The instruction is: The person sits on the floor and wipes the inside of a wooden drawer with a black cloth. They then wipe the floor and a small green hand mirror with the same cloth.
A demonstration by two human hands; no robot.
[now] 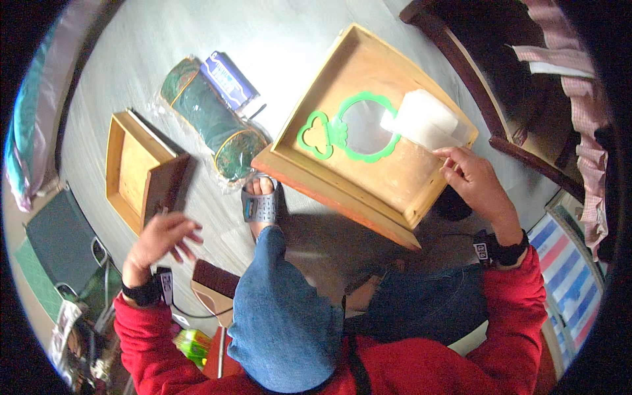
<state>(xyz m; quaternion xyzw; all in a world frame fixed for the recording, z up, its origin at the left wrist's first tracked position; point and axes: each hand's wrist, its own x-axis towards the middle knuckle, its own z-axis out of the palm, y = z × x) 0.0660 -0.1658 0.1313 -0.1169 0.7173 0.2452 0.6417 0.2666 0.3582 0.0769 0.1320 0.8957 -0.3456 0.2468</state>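
A wooden drawer with an orange-edged front lies before me, tilted in the view. In it are a hand mirror with a scalloped green frame and a cloud-shaped green handle, and a white, translucent plastic-like packet. My right hand is at the drawer's right wall, its thumb and forefinger touching or close to the packet's lower edge; whether they grip it is unclear. My left hand hangs with fingers spread just below a smaller wooden drawer and holds nothing.
A plastic-wrapped dark green bundle and a blue-purple box lie on the pale floor above my slippered foot. A dark wooden furniture frame stands at upper right, a striped item at right. A brown-and-beige box is beside my knee.
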